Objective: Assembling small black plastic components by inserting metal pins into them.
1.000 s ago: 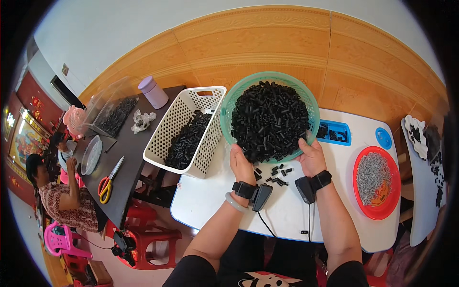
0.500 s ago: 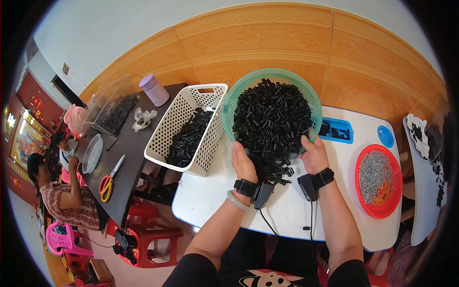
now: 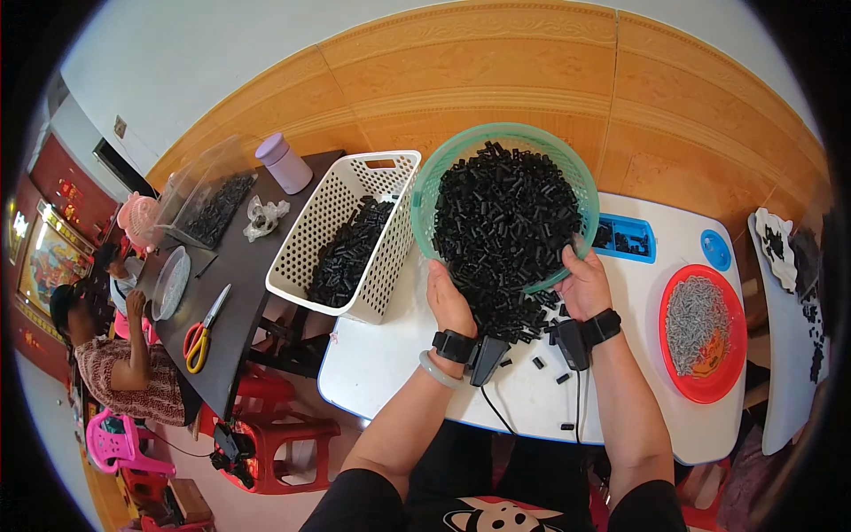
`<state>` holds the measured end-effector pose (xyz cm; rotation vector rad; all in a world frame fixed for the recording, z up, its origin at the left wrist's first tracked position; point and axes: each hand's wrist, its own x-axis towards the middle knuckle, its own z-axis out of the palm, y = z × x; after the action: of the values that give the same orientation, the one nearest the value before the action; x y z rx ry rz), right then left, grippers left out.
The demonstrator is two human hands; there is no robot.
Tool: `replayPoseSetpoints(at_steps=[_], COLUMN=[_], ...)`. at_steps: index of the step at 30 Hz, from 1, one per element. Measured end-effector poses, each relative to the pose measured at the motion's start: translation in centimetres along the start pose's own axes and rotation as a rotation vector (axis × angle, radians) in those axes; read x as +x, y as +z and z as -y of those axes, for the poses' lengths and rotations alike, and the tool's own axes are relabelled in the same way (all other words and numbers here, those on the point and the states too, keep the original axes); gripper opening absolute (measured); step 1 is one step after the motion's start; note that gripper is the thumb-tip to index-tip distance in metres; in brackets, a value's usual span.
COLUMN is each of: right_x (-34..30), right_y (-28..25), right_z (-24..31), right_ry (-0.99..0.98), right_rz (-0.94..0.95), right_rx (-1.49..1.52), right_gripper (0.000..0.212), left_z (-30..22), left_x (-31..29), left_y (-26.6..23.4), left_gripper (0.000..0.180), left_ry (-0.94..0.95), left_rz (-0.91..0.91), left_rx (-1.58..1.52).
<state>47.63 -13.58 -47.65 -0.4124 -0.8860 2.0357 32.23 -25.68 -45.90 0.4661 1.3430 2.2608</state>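
Head view: the left hand (image 3: 448,301) and right hand (image 3: 582,284) hold a green basket (image 3: 432,182) by its near rim, at about 7 and 5 o'clock of the bowl. The fingers of both hands are closed on that rim, thumbs on top. The basket is tilted toward the person, its near edge low over the white counter (image 3: 390,372). It is heaped with black parts (image 3: 501,213), and some of them lie in a pile (image 3: 510,315) on the counter between the two wrists, with a few loose ones scattered just beyond.

At 9 o'clock of the basket, just beside it, stands a white crate (image 3: 390,239) with more black pieces inside. At 3 o'clock a blue tray (image 3: 631,232) lies on the counter, and farther right a red plate (image 3: 722,372) carries grey bits. A dark side table (image 3: 239,266) to the left bears scissors (image 3: 204,328) and a lilac jar (image 3: 284,162). Another person (image 3: 115,355) sits at its far left.
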Motion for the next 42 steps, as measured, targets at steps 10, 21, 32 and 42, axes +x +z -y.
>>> replayPoseSetpoints(at_steps=[10,21,32,42], right_x=[-0.6,-0.2,-0.3,-0.7], right_y=[1.0,0.1,0.6,1.6], right_z=[0.6,0.1,0.5,0.9], right_ry=[-0.005,0.012,-0.009,-0.015], right_rz=[-0.082,-0.084,-0.094,-0.117], right_rx=[-0.001,-0.035,0.017,0.002], right_gripper=[0.029,0.033,0.028,0.025], left_z=[0.4,0.9,0.7,0.5], left_x=[0.1,0.2,-0.2,-0.3], left_y=[-0.2,-0.8,-0.5,-0.5], left_gripper=[0.043,0.036,0.033,0.036], left_ry=[0.019,0.046,0.079,0.053], left_rz=[-0.054,-0.063,-0.054,-0.044], left_rx=[0.094,0.058,0.125,0.138])
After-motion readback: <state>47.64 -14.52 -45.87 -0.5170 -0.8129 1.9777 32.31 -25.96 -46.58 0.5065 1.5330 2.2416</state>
